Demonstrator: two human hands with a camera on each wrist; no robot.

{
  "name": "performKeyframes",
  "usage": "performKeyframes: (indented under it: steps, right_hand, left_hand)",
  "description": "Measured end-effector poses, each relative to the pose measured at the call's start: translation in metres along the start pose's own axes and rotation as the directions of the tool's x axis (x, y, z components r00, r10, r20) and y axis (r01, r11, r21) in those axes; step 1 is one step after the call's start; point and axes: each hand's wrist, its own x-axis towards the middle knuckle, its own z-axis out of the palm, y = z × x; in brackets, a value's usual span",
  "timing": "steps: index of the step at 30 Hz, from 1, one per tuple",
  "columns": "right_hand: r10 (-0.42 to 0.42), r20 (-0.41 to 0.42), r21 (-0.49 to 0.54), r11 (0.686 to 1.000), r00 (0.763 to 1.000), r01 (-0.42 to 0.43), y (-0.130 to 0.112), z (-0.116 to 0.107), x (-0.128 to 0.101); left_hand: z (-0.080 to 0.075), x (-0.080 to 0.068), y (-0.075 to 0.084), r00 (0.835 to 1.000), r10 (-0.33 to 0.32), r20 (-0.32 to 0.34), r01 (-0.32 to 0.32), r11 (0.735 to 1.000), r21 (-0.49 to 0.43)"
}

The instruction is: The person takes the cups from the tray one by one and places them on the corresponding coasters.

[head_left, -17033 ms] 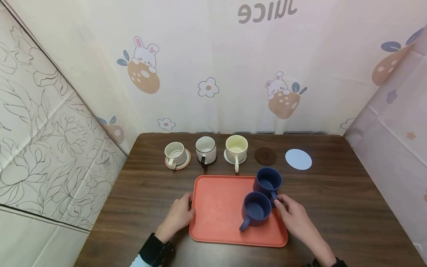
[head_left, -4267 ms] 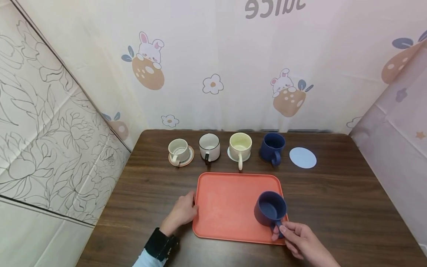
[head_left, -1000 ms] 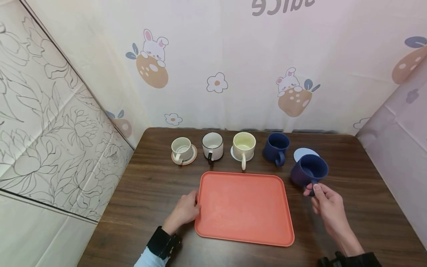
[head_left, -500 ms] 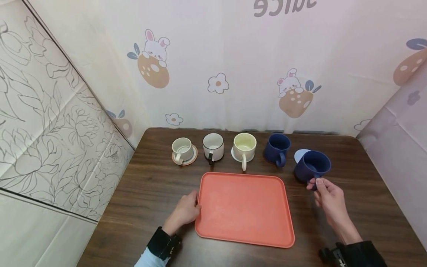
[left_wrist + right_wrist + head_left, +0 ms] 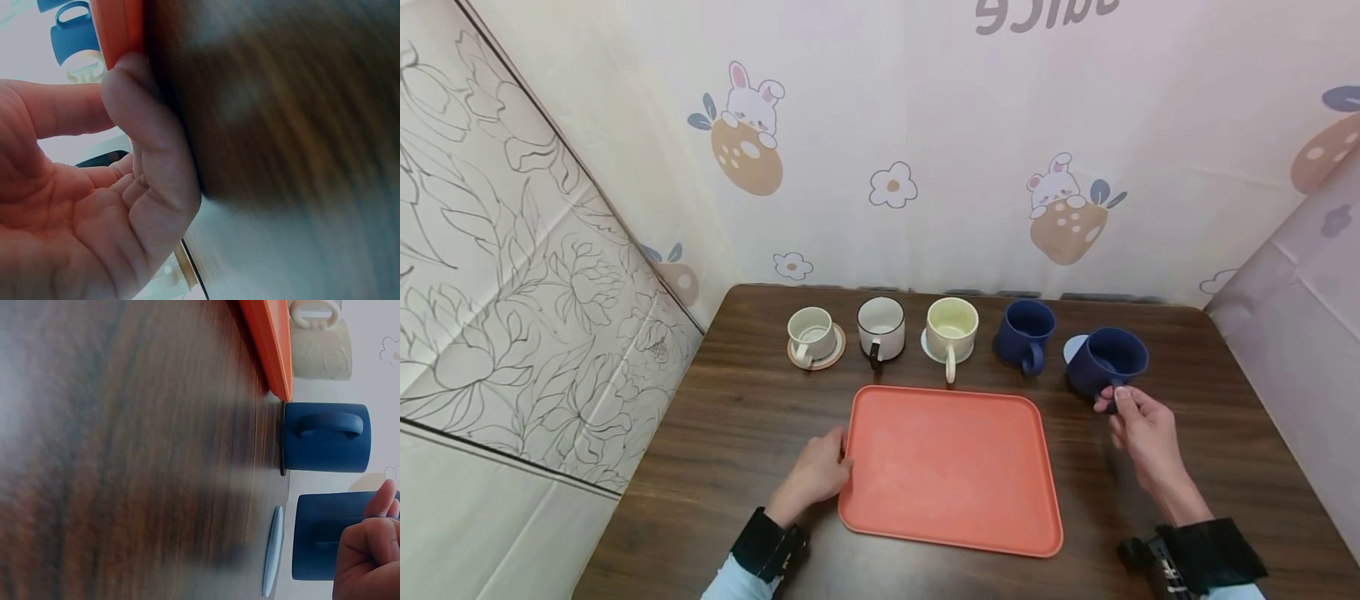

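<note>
My right hand [image 5: 1146, 433] pinches the handle of a dark blue mug [image 5: 1108, 362], which partly covers a round white coaster [image 5: 1074, 345] at the right. In the right wrist view a gap shows between the mug [image 5: 312, 550] and the coaster [image 5: 273, 553], so the mug is held above it. At the left edge of an orange-red tray [image 5: 951, 467], my left hand [image 5: 816, 471] holds the rim between thumb and curled fingers; the left wrist view shows the fingertips on the tray edge [image 5: 119, 31]. Nothing lies on the tray.
Along the back stand a small cream cup [image 5: 812, 333] on a coaster, a white mug [image 5: 881, 327] with a black handle, a pale yellow mug [image 5: 951, 329] on a white coaster, and a second blue mug [image 5: 1025, 333]. Behind the table hangs a printed curtain [image 5: 962, 125].
Both blue mugs have left the tray; one now stands in the back row. The other, held by my right hand, has moved right and back to the white coaster. My left hand stays on the tray.
</note>
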Motion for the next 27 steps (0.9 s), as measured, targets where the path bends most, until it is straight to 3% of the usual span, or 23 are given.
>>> performKeyframes:
  steps: [16, 27]
  right_hand:
    - [-0.019, -0.021, 0.034, 0.999, 1.0, 0.02, 0.003, -0.01, 0.027]
    - [-0.058, -0.009, 0.113, 0.992, 0.998, 0.058, 0.007, -0.008, 0.042]
  left_hand:
    - [0.0, 0.002, 0.002, 1.0, 0.003, -0.002, -0.003, 1.0, -0.001]
    - [0.0, 0.001, 0.0, 1.0, 0.009, -0.008, -0.009, 1.0, 0.016]
